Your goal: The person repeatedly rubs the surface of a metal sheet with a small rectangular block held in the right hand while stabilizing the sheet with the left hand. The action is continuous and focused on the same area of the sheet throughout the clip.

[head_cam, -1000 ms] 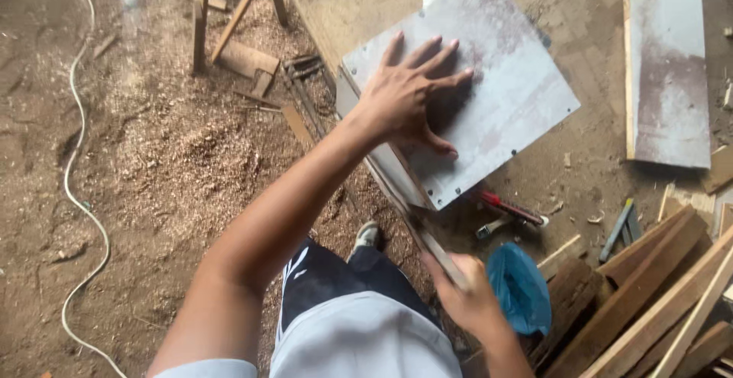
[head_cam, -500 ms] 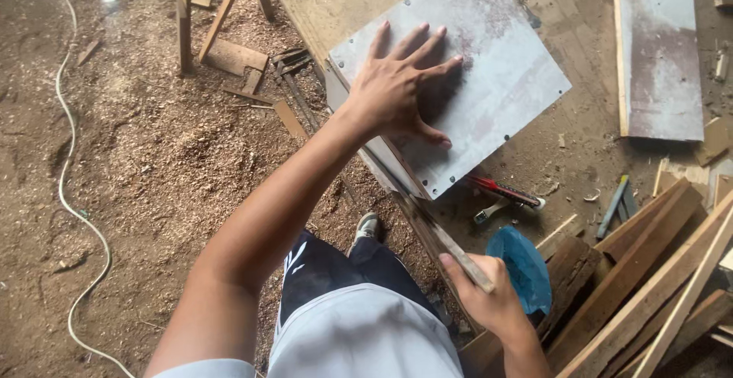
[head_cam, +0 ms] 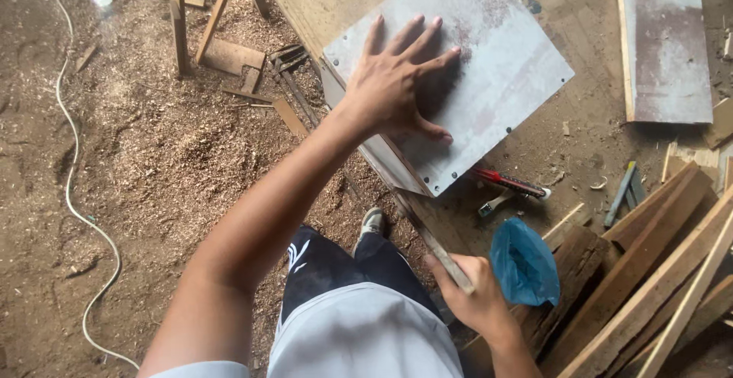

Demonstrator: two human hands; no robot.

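Observation:
My left hand [head_cam: 397, 84] lies flat with its fingers spread on a grey square panel [head_cam: 496, 50] that rests on a work surface. The panel has small fasteners along its edges and a wooden frame under its near side. My right hand [head_cam: 473, 298] is closed around the near end of a long thin wooden strip [head_cam: 427, 237]. The strip runs from that hand up along the panel's near left edge. My legs in dark trousers and one shoe [head_cam: 372, 220] show below, on the sawdust.
Sawdust covers the floor at left, with a white cable [head_cam: 72, 195] and wooden trestle legs [head_cam: 179, 19]. A blue bag [head_cam: 523, 263], a red-handled tool [head_cam: 508, 183] and stacked wood planks [head_cam: 649, 286] lie at right. Another grey board [head_cam: 664, 42] sits at top right.
The view has shifted slightly. My left hand stays pressed on the panel. My right hand with the strip has slid a little to the right and down.

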